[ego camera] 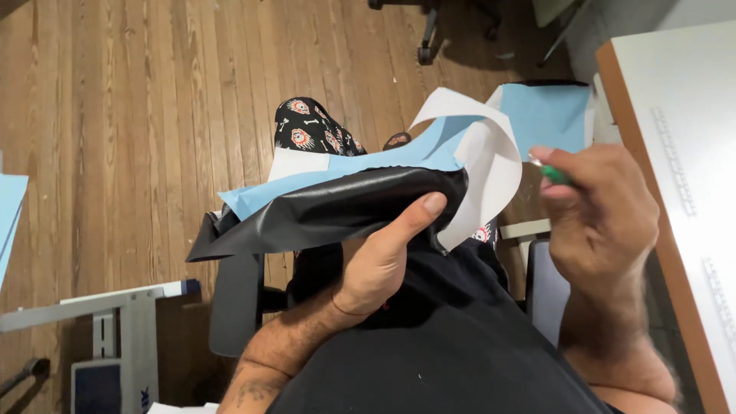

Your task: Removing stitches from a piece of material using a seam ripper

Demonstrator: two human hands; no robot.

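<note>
A glossy black sheet [330, 207] lies over the left hand [376, 261], its fingers [429, 205] clenched on the edge, thumb on top. Blue-and-white paper [399, 157] curls just above those fingers. The right hand [602, 211] grips a small green tool [553, 174] beside the curl

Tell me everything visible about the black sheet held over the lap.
The black sheet looks thin, glossy and slightly wrinkled, like vinyl or plastic film. It lies roughly flat, sagging toward its left end, which droops near the chair arm. The left hand holds it from below, thumb pressed on its top near the right edge. A light blue sheet with white backing lies directly on top of it and curls up at the right. The right hand is beside it, not touching.
</note>
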